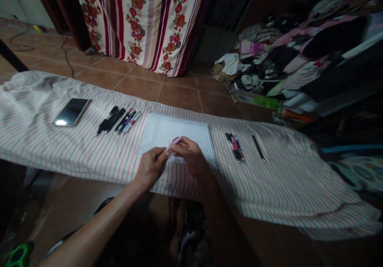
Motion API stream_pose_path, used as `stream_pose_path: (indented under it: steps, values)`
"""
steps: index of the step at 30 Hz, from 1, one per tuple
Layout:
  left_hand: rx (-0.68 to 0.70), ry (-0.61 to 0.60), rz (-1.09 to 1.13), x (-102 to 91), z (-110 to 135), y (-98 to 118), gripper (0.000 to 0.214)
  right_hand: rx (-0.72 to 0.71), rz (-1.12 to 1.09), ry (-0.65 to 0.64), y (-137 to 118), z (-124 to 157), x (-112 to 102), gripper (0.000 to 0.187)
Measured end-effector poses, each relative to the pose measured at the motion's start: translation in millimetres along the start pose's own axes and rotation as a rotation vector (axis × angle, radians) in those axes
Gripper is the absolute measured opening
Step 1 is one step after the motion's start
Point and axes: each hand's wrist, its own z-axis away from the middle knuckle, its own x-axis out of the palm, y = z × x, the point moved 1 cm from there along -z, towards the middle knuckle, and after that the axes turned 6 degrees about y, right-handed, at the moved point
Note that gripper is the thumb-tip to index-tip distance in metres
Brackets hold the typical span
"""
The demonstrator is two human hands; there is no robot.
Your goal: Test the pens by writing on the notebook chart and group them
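Above an open spiral notebook [179, 125], both hands grip a slim pale pink pen [176, 141]. My left hand [152, 166] is closed around its lower end, where a dark tip shows beside the fingers. With its fingertips, my right hand [190, 154] pinches the upper part. The notebook's pages carry faint writing or drawing, partly covered by the hands. To the left lies a row of several pens and markers [118, 120]. On the right rest a small group of pens [235, 147] and a single black pen [258, 148].
A striped cloth [284, 179] covers the long table. A smartphone [72, 112] with a bright reflection lies toward its left end. Beyond hang a floral curtain [137, 20] and, at right, a large heap of clothes [287, 52]. Tiled floor [143, 84] shows behind the table.
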Motion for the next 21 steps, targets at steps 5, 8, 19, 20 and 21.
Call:
stream_pose_path:
  steps: [5,8,19,20,21]
  values:
    - [0.024,-0.011,-0.001,-0.3,-0.3,0.7,0.033,0.007,0.001,-0.007,-1.0,0.8,0.6,0.020]
    - [0.046,-0.021,-0.020,-0.9,-1.1,0.4,0.032,-0.005,-0.001,0.001,-2.4,1.2,0.8,0.021]
    - [0.240,-0.104,-0.178,-7.4,0.5,12.5,0.027,-0.022,0.018,0.030,-4.4,0.8,1.3,0.024]
    - [0.246,-0.105,-0.180,-7.4,0.5,12.5,0.027,-0.021,0.020,0.029,-3.9,0.6,1.3,0.024]
    - [0.250,-0.103,-0.181,-7.2,0.4,12.3,0.027,-0.019,0.021,0.027,-3.4,0.4,1.4,0.024]
